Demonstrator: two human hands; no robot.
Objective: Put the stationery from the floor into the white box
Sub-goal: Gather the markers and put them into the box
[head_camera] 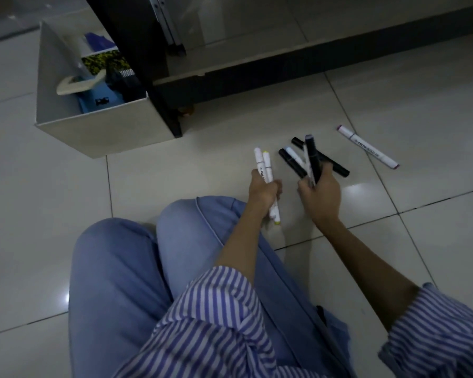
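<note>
1. So, the floor [421, 85] is made of big shiny pale tiles with dark lines between them, and the room is dim.
2. The white box [104, 132] sits open on the floor, with a blue thing, a black thing and some paper inside it.
3. A black furniture leg [148, 77] stands just right of the white box and touches its corner.
4. The person sits on the floor in blue trousers [115, 268] and a striped shirt [216, 323], knees pointing toward the white box.
5. The left hand [262, 190] reaches out, down and to the right of the white box, and is closed around two white markers [265, 165].
6. The right hand [321, 193] is farther right of the box, gripping a black marker [313, 156] that points up.
7. More black markers [336, 166] lie on the floor under that hand.
8. One white marker [367, 146] lies alone, farthest right of the box.
</note>
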